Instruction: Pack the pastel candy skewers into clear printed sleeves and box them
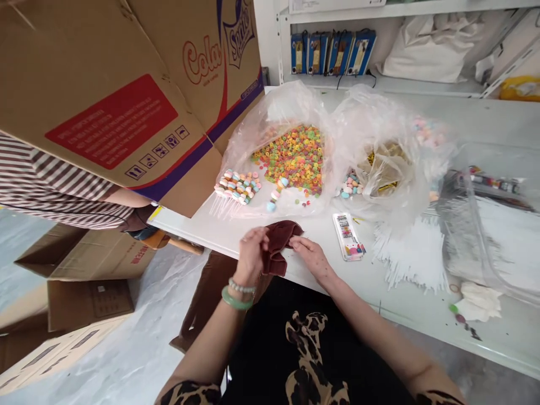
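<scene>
A dark maroon cloth [279, 239] hangs at the table's front edge between my hands. My left hand [253, 247], with a beaded bracelet and a green bangle above it, is closed on the cloth's left side. The fingertips of my right hand [310, 254] pinch its right side. Just beyond lie candy skewers [238, 187] on white sticks and a loose candy skewer [276, 194]. To the right of my right hand is a small clear pack [348, 236] with a colourful printed label.
A large cardboard box [169, 73] stands at the left, a person in a striped top behind it. An open plastic bag [291, 157] holds ring-shaped candies. White sticks [411, 253], a clear tub [485, 225] and a crumpled tissue [478, 302] occupy the right side.
</scene>
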A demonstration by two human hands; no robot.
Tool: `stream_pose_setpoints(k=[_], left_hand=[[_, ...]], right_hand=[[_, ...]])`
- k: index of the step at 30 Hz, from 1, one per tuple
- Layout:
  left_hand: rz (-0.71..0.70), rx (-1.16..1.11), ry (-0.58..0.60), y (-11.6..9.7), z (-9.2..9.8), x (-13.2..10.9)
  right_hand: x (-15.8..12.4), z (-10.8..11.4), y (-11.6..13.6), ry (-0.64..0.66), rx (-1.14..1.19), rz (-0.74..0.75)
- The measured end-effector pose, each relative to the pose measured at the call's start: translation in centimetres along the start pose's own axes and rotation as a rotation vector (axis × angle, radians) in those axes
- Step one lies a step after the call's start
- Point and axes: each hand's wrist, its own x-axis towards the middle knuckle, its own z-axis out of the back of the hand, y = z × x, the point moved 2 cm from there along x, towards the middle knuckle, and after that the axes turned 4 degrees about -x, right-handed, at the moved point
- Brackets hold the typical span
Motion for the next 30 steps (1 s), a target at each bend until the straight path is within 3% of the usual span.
stream_pose_setpoints(k=[3, 5, 7, 10, 11, 14, 15, 18, 21, 23, 30], left_hand=[[0.154, -0.173, 0.169, 4.1, -3.9, -4.9], [0.169, -0.204, 0.248, 5.6, -5.6, -6.8], [0.214, -0.114, 0.356, 6.0, -6.4, -7.4], [0.299, 0.204, 0.570, 4.4, -5.9, -6.3], [0.273, 0.274, 0.580, 3.4, -5.4, -5.5], [-0.005, 0.148, 0.284, -0.7, -4.1, -3.0], [-0.071, 0.057, 0.256, -1.8, -4.0, -2.5], [-0.084, -0.161, 0.410, -3.3, -4.9, -1.4], [0.086, -0.138, 0.565, -2.3, -6.0, -1.0], [0.150, -0.105, 0.582, -1.0, -6.2, -0.9], [0.218, -0.267, 0.339, 3.0, -6.3, -1.3]], right_hand=[[0.3, -0.8, 0.4, -0.059, -0.003, -0.020], [0.0, -0.7, 0.0, -0.104, -0.024, -0.088], [-0.8, 0.1, -0.2, -0.168, -0.095, -0.083], [-2.3, 1.8, 0.0, -0.200, -0.297, 0.046], [-2.9, 2.4, 0.0, -0.190, -0.360, 0.072], [-4.3, 3.7, -0.1, -0.139, -0.489, 0.071], [-4.6, 3.9, -0.2, -0.112, -0.523, 0.062], [-5.5, 4.2, -0.6, -0.013, -0.611, 0.025], [-6.1, 4.2, -1.2, 0.048, -0.632, -0.031], [-6.4, 4.2, -1.9, 0.050, -0.571, -0.077], [-6.2, 3.8, -5.1, 0.014, -0.186, -0.220]])
